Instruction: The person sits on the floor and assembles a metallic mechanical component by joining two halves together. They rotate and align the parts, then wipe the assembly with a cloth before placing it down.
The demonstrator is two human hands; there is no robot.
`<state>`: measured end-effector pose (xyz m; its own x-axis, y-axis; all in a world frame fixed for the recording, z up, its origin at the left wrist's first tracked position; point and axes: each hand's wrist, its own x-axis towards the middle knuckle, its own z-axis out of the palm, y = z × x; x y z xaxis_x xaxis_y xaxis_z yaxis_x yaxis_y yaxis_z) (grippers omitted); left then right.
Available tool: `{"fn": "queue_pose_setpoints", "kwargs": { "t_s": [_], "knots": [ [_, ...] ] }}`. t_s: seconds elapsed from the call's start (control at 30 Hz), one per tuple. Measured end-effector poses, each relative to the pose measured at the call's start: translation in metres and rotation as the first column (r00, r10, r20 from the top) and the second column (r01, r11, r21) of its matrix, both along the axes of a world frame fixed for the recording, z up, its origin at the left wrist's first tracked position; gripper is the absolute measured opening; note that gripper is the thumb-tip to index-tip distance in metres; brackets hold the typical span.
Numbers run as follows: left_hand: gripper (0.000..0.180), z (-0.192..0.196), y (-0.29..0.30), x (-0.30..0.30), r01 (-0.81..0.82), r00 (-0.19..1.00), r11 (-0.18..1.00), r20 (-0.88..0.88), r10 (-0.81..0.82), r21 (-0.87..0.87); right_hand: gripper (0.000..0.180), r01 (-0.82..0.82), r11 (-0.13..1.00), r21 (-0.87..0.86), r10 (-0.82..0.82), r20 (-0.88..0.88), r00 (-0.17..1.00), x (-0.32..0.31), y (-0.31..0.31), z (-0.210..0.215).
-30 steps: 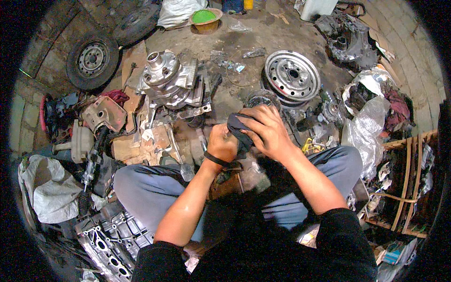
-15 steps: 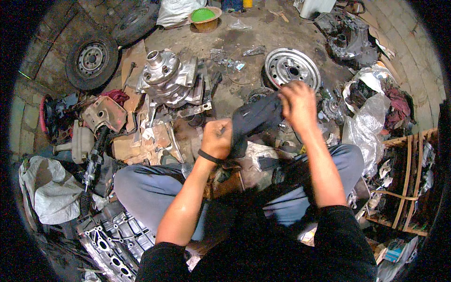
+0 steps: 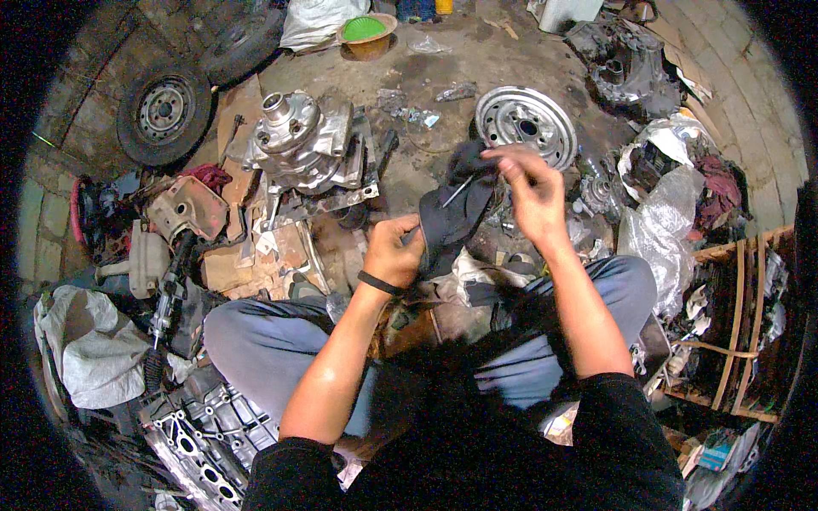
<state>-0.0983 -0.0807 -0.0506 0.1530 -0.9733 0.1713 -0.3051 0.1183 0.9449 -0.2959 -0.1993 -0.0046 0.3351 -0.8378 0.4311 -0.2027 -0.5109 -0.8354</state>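
A dark grey-black cloth (image 3: 449, 223) is stretched between my hands above my crossed legs. My left hand (image 3: 394, 249), with a black band at the wrist, is closed round its near end. At the far end, my right hand (image 3: 535, 189) pinches the bunched cloth between thumb and fingers. A thin pale rod-like streak (image 3: 457, 192) lies against the cloth; what it belongs to cannot be made out. Beneath the cloth a whitish rag (image 3: 467, 274) lies on the floor between my knees.
A metal gearbox housing (image 3: 294, 140) stands ahead on the left, a silver wheel rim (image 3: 527, 128) ahead on the right. An engine head (image 3: 204, 443) lies by my left knee, a wooden crate (image 3: 737, 332) at my right. A tyre (image 3: 164, 111) leans on the wall.
The cloth's far end has swung left and bunched up, and my right hand has come slightly left with turned fingers. The pale streak now shows. My left hand stays nearly in place.
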Motion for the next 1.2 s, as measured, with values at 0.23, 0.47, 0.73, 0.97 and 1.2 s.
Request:
{"fn": "queue_pose_setpoints", "kwargs": {
  "t_s": [0.23, 0.47, 0.73, 0.97, 1.2],
  "knots": [
    [0.019, 0.001, -0.001, -0.008, -0.082, 0.997, 0.997, 0.005, 0.082, -0.017, 0.026, -0.337, 0.939, -0.074, 0.309, -0.256, 0.916, 0.020, 0.039, -0.018],
    [0.019, 0.009, 0.004, -0.001, -0.144, 0.977, 0.988, 0.170, 0.131, 0.061, 0.015, -0.306, 0.890, -0.338, 0.094, -0.519, 0.849, 0.017, 0.029, -0.012],
    [0.020, 0.008, -0.002, 0.000, -0.090, 0.993, 0.996, -0.071, 0.091, 0.014, 0.022, -0.244, 0.966, -0.089, 0.195, -0.372, 0.908, -0.004, 0.000, -0.005],
    [0.021, 0.005, -0.002, 0.008, -0.064, 0.997, 0.998, -0.031, 0.065, 0.010, 0.029, 0.028, 0.918, 0.396, 0.048, -0.181, 0.982, -0.021, -0.022, -0.003],
    [0.019, 0.009, 0.001, 0.011, -0.066, 0.997, 0.998, -0.028, 0.067, 0.022, 0.033, 0.091, 0.930, 0.356, -0.140, 0.113, 0.984, -0.029, -0.028, -0.014]
  ]
}}
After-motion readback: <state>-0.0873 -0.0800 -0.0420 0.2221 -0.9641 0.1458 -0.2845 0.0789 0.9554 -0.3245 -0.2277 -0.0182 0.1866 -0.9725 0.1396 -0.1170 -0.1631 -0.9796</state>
